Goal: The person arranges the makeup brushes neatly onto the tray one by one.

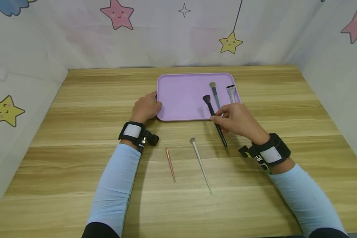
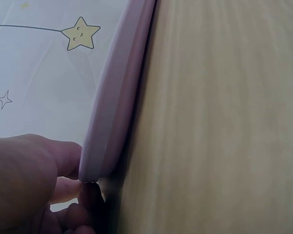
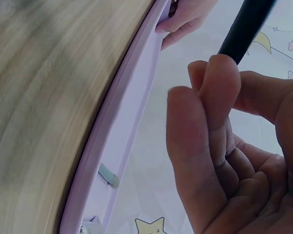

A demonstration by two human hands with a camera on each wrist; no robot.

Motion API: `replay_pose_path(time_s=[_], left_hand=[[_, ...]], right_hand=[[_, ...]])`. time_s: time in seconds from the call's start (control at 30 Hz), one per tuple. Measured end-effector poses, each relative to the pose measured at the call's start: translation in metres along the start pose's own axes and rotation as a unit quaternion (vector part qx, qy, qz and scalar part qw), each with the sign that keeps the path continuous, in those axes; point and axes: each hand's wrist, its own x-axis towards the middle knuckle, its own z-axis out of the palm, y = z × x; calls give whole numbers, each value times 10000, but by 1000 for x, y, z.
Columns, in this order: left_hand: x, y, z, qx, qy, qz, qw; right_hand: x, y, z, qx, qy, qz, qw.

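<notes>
At the wooden table (image 1: 77, 185), the left hand (image 1: 146, 107) pinches a tray (image 1: 181, 99), the right hand (image 1: 237, 119) a black brush (image 1: 221, 135).

The tray (image 1: 181, 96) is purple, rectangular, rimmed, and lies flat at upper centre. The black brush (image 1: 211, 109) slants across its lower edge, bristles toward upper left.

At lower left and lower right we saw 2 pale blue sleeves (image 1: 114, 185) ending in black bands (image 1: 99, 230). Above them were 2 black wrist straps (image 1: 274, 140), each with 1 white rectangle (image 1: 132, 130) and 1 black camera (image 1: 152, 138), yellow-marked on the right.
</notes>
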Motion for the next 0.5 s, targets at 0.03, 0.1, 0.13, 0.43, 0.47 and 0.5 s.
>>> replay_pose_path(time_s=[0.03,0.1,0.13,0.43,0.47,0.5], left_hand=[[0,0,0,4,-1,-3,10000],[0,0,0,6,2,-12,10000],[0,0,0,5,1,-16,10000],[0,0,0,-8,10,-31,10000],[-1,0,0,-12,8,-30,10000],[-1,0,0,-15,6,-27,10000]], right_hand=[[1,0,0,-11,16,-4,10000],[2,0,0,-35,52,-19,10000],[3,0,0,-56,70,-14,10000],[5,-2,0,-52,89,51,9999],[5,-2,0,-36,84,71,9999],[5,-2,0,-33,83,93,9999]])
